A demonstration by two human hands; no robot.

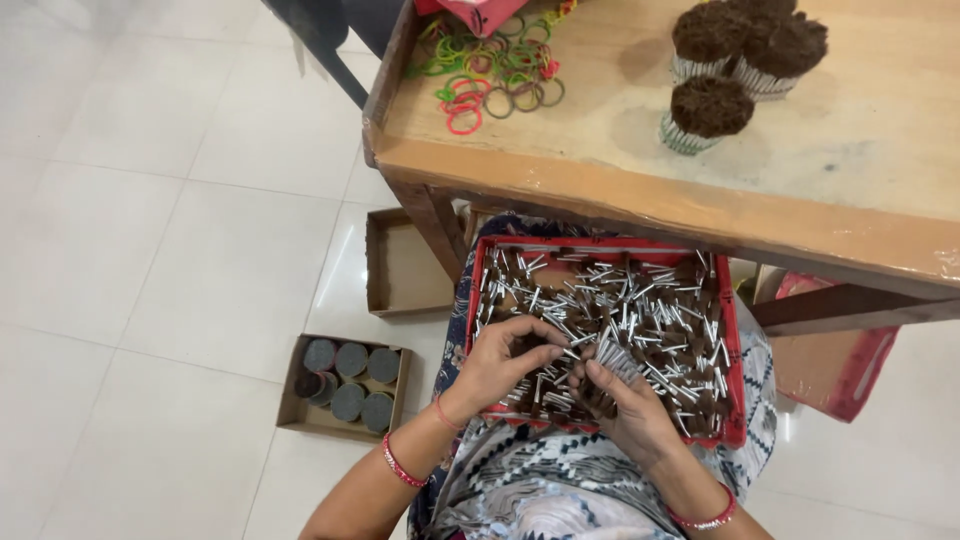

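A red tray (735, 350) rests on my lap, full of several small brown-tipped pieces with silver shanks (650, 310). My left hand (500, 362) is over the tray's near left part, fingers curled and picking at the loose pieces. Beside it, my right hand (630, 410) grips a small bunch of these pieces (612, 358), the silver shanks sticking up from my fingers. The two hands almost touch.
A wooden table (640, 190) stands ahead, with coloured rubber bands (495, 70) and three banded bundles of brown pieces (712, 110). On the white tiled floor lie a cardboard box of grey bundles (345, 385), an empty cardboard box (405, 265) and a red box (840, 360).
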